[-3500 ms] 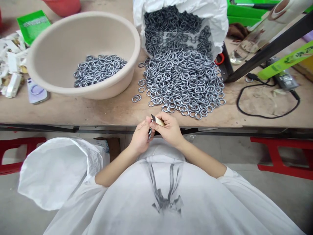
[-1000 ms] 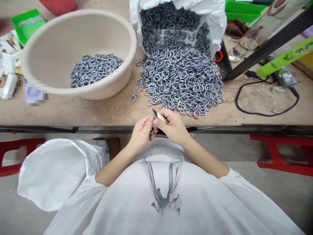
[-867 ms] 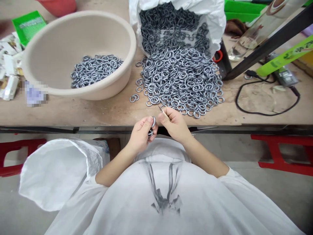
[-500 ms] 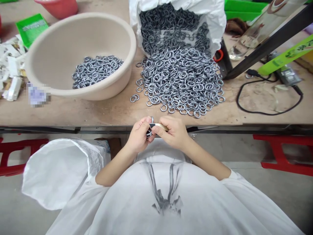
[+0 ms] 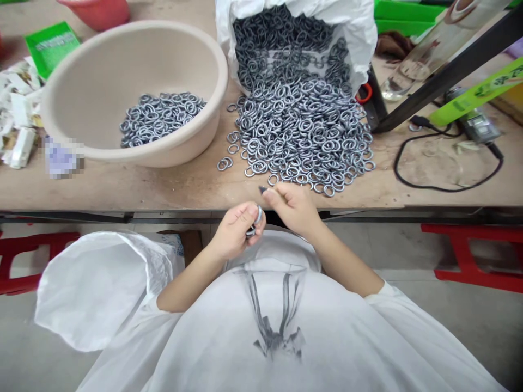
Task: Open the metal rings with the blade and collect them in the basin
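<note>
The left hand (image 5: 237, 233) has its fingers clamped on a shiny grey round ring (image 5: 259, 214), which stands up at the thumb tip, with more grey metal-looking rings (image 5: 250, 232) lower in the curled fingers. Just beside it, the right hand (image 5: 295, 209) has its fingers closed on a small tool with a dark pointed tip (image 5: 262, 190); the rest of the tool is hidden. The tip is near the upright ring, apart from it. Both hands are at the front edge of the brown wooden surface (image 5: 163, 188). Beyond them, a large heap of loose grey rings (image 5: 302, 136) spills from a crumpled white bag (image 5: 365, 54); to its left, a wide beige plastic basin (image 5: 102, 71) holds a smaller pile of similar rings (image 5: 159, 117).
</note>
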A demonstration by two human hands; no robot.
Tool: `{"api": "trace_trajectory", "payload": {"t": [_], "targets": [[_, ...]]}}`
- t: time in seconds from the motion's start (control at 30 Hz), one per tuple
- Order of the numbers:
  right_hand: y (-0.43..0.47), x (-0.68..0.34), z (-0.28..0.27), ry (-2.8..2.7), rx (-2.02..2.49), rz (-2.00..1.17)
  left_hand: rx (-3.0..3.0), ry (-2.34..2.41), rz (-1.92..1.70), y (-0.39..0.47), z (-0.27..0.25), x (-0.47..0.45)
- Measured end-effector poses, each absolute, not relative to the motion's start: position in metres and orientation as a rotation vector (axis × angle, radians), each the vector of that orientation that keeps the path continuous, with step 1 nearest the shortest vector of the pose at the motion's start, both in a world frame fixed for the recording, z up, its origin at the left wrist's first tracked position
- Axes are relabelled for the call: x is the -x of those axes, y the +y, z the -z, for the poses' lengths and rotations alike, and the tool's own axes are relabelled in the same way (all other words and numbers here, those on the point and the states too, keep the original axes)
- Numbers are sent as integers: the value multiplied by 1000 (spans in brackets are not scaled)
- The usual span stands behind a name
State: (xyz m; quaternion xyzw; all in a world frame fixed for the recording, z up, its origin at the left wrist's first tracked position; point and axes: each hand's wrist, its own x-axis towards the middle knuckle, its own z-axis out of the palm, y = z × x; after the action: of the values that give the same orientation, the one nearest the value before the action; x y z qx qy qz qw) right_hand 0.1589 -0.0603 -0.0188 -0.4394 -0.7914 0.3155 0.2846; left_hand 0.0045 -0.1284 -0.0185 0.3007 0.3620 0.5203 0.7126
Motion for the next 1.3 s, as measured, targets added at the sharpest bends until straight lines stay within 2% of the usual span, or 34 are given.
{"api": "trace_trajectory", "payload": {"t": [0.23,0.47,0.63,0.8,0.9,0.97,1.13,1.3], "targets": [[-38,-152,21,-2395,1592,-266,-599,858,-1207,-121,23,11],[-32,-146,22,-2463,1696,-139,-422,956,-1261,-111,24,18],[-31,-153,26,-2346,1609,-359,-463,1023,-1263,-110,25,13],[-35,-159,14,-1975,1136,-1268,-866,1227,-1384,-112,34,7],[-42,-158,8,-1803,948,-1591,-1089,1337,-1345,-113,34,6],[-48,-154,8,-1747,954,-1600,-1087,1328,-1319,-112,33,5],[-61,-147,14,-1725,931,-1386,-698,1098,-1309,-110,28,-4],[-58,-149,11,-1797,923,-1444,-562,950,-1182,-114,19,-13]]}}
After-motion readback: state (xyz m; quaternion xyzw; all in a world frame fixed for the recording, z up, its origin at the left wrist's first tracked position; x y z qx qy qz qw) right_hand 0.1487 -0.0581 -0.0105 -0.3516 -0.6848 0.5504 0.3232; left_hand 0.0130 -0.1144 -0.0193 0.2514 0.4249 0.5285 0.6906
